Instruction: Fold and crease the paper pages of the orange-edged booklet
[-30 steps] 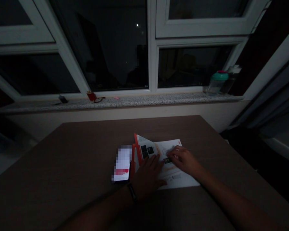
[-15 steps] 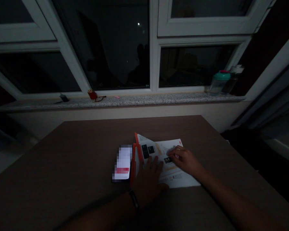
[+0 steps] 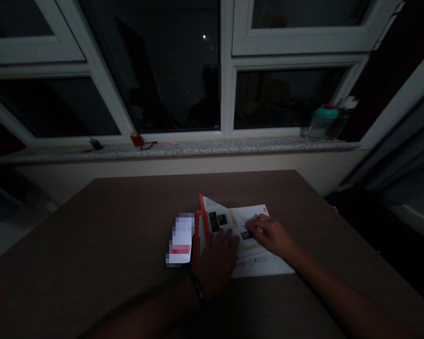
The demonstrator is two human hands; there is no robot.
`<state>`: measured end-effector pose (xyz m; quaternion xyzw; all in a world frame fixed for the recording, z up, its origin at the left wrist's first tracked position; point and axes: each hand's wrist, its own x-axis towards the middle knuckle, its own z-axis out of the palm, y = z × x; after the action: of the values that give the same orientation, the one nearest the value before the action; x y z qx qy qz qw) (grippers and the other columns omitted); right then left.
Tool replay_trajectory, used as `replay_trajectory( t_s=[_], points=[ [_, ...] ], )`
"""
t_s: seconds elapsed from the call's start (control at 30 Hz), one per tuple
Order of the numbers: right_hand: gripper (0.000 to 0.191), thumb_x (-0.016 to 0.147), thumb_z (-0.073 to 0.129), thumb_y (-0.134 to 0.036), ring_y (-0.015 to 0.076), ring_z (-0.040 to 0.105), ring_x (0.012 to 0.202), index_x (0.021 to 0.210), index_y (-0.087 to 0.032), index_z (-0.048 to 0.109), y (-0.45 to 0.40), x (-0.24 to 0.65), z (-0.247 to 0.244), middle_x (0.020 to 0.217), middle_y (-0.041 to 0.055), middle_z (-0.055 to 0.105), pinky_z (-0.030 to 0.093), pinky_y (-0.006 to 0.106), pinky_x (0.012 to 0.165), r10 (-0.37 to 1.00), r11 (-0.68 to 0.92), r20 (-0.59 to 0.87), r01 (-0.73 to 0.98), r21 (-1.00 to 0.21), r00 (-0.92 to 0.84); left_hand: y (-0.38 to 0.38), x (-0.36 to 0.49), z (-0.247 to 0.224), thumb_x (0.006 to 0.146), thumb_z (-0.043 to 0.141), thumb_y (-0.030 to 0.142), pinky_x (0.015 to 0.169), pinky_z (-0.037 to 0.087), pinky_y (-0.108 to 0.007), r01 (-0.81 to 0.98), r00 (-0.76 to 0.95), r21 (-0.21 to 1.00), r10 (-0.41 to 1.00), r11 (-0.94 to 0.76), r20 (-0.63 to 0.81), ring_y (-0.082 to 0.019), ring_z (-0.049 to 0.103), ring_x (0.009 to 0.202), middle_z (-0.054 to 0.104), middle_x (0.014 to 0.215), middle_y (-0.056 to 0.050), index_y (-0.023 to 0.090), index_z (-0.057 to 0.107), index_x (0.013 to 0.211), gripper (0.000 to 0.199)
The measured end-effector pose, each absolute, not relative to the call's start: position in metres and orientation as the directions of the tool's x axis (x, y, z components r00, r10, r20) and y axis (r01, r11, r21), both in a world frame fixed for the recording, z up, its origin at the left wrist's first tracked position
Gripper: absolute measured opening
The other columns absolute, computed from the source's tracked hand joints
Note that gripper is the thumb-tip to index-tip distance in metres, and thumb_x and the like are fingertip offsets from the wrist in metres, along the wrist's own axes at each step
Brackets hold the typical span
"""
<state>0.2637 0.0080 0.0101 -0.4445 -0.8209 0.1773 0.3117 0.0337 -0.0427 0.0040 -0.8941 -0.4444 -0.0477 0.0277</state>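
Note:
On the table lies an open booklet [image 3: 263, 266] with white printed pages and orange-red edges; its left leaf [image 3: 217, 214] stands partly raised. My left hand [image 3: 219, 256], a dark band on its wrist, rests on the left pages with its fingers spread, pressing them down. Over the right page, my right hand [image 3: 268, 233] has its fingers bent and pinched together close to the paper. Something small and pinkish shows at those fingertips, too dim to name. Just left of the booklet is a phone [image 3: 180, 240] with a lit, blurred-out screen.
The brown wooden table [image 3: 127, 216] reaches to the wall under a window. Its stone sill [image 3: 198, 147] bears a small red object [image 3: 137, 139], a small dark object [image 3: 95, 144], and a teal-lidded bottle [image 3: 321, 123] beside another bottle [image 3: 342, 115]. Curtains hang at the right.
My left thumb, stretched out to the right before, has drawn in against the hand. The right hand, booklet and phone have hardly moved.

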Motion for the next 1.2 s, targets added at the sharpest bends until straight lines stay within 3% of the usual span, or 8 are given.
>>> replay_trajectory(
  t_s=[0.1,0.33,0.5,0.67,0.83,1.07,1.2],
  points=[
    [0.018,0.092,0.055,-0.024,0.0187,0.062,0.078,0.089,-0.021,0.073,0.008,0.264,0.009,0.082,0.0051,0.066,0.049,0.031,0.072,0.839,0.544,0.356,0.62,-0.565,-0.412,-0.041,0.037,0.011,0.095,0.045,0.019,0.105,0.041,-0.048,0.787,0.616,-0.017,0.785,-0.617,0.066,-0.034,0.042,0.134,0.044,0.147,-0.014,0.015,0.046,0.14,0.044],
    [0.019,0.093,0.054,-0.025,0.0184,0.061,0.078,0.091,-0.021,0.073,0.008,0.264,0.009,0.082,0.0049,0.066,0.049,0.03,0.072,0.833,0.553,0.361,0.613,-0.564,-0.419,-0.042,0.037,0.018,0.094,0.047,0.021,0.106,0.039,-0.049,0.791,0.61,0.014,0.79,-0.612,0.068,-0.035,0.04,0.135,0.045,0.146,-0.014,0.016,0.047,0.138,0.044],
    [0.019,0.094,0.055,-0.026,0.0177,0.061,0.08,0.093,-0.021,0.072,0.004,0.26,0.014,0.083,0.005,0.066,0.048,0.029,0.073,0.788,0.608,0.364,0.54,-0.582,-0.496,-0.037,0.034,0.022,0.098,0.048,0.035,0.107,0.036,-0.051,0.828,0.552,0.066,0.83,-0.556,0.074,-0.036,0.039,0.135,0.046,0.145,-0.014,0.015,0.041,0.143,0.049],
    [0.019,0.095,0.052,-0.023,0.0194,0.06,0.087,0.106,-0.021,0.068,-0.003,0.256,0.021,0.089,0.0059,0.065,0.048,0.032,0.079,0.724,0.665,0.351,0.468,-0.581,-0.594,-0.028,0.032,0.024,0.094,0.057,0.047,0.108,0.034,-0.052,0.847,0.514,0.105,0.853,-0.521,0.088,-0.035,0.041,0.133,0.052,0.136,-0.013,0.019,0.04,0.143,0.059],
    [0.029,0.097,0.038,-0.017,0.0215,0.058,0.1,0.117,-0.021,0.06,-0.002,0.258,0.016,0.103,0.0091,0.063,0.047,0.036,0.088,0.772,0.622,0.378,0.485,-0.615,-0.511,-0.024,0.026,0.022,0.093,0.057,0.048,0.109,0.035,-0.051,0.841,0.517,0.108,0.846,-0.53,0.127,-0.033,0.041,0.133,0.048,0.141,-0.015,0.019,0.049,0.136,0.052],
    [0.028,0.095,0.043,-0.019,0.0222,0.06,0.097,0.116,-0.021,0.061,0.005,0.26,0.006,0.104,0.0094,0.063,0.048,0.036,0.086,0.82,0.563,0.354,0.519,-0.644,-0.45,-0.019,0.022,0.022,0.095,0.056,0.045,0.106,0.037,-0.052,0.844,0.5,0.134,0.853,-0.518,0.147,-0.033,0.041,0.133,0.045,0.145,-0.014,0.019,0.051,0.133,0.046],
    [0.027,0.094,0.048,-0.023,0.0193,0.062,0.085,0.119,-0.022,0.057,0.003,0.258,0.006,0.097,0.0062,0.065,0.049,0.032,0.079,0.861,0.495,0.307,0.529,-0.689,-0.406,-0.018,0.023,0.022,0.094,0.057,0.042,0.107,0.036,-0.052,0.839,0.507,0.136,0.848,-0.527,0.153,-0.033,0.041,0.133,0.046,0.144,-0.016,0.018,0.052,0.131,0.044]
  ],
)
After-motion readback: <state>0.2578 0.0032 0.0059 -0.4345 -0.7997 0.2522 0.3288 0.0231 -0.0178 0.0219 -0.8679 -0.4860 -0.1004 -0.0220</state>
